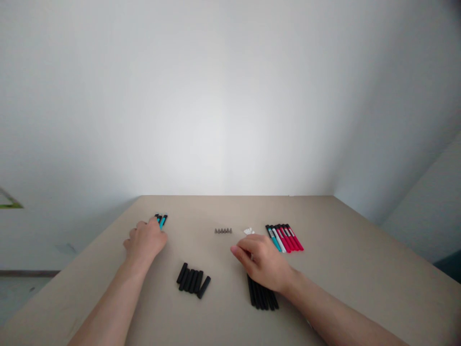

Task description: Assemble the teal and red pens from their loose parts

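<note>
My left hand (144, 240) lies at the left of the beige table (342, 269), knuckles up, fingers curled over a small bunch of teal and black pens (161, 220) whose tips stick out past it. My right hand (262, 262) rests near the middle, fingers bent and pointing left, covering the far end of a row of long black pen barrels (262, 297). What its fingers hold, if anything, is hidden.
Several short black caps (193, 280) lie side by side between my forearms. A row of small grey tips (223, 231) sits further back. White bits (248, 231) lie beside them. Red, teal and white pens (285, 238) lie at the right. A white wall stands behind the table.
</note>
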Demonstrator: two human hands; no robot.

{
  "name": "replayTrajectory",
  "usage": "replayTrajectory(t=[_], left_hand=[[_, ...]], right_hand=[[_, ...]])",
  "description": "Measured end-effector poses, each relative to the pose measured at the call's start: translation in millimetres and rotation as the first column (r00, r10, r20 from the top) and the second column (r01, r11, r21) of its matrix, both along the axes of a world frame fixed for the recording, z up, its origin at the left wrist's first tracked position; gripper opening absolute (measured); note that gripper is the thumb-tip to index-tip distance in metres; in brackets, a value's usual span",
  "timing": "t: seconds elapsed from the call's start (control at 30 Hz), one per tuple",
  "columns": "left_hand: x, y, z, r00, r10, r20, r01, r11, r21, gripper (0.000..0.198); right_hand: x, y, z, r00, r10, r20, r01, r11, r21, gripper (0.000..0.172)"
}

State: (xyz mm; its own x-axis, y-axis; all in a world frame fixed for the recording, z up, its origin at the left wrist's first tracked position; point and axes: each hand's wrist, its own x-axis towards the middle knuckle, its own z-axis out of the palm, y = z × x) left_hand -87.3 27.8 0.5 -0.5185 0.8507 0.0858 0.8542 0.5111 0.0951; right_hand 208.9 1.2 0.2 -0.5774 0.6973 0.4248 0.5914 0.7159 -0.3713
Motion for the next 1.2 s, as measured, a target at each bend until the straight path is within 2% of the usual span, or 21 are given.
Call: replayTrajectory(t=[0.43,0.77,1.2], left_hand=[[-1.5,-0.9,0.2,0.997,-0.065,-0.043,0.064,0.998,-0.021,0.047],[2.1,-1.9,3.6,0.999,-0.020,-0.038,0.020,1.000,-0.007,0.044],[-4.6,1.6,-1.4,0.998,0.028,-0.060,-0.028,1.000,-0.008,0.036]], right_hand=[[-0.5,0.6,1.5,1.000,0.000,-0.002,0.000,1.000,-0.015,0.039],[0.6,0.4,1.0,1.000,-0.002,-0.006,0.002,1.000,-0.005,0.039],[0.1,0.7,0.2,1.000,-0.002,-0.007,0.002,1.000,-0.031,0.039]])
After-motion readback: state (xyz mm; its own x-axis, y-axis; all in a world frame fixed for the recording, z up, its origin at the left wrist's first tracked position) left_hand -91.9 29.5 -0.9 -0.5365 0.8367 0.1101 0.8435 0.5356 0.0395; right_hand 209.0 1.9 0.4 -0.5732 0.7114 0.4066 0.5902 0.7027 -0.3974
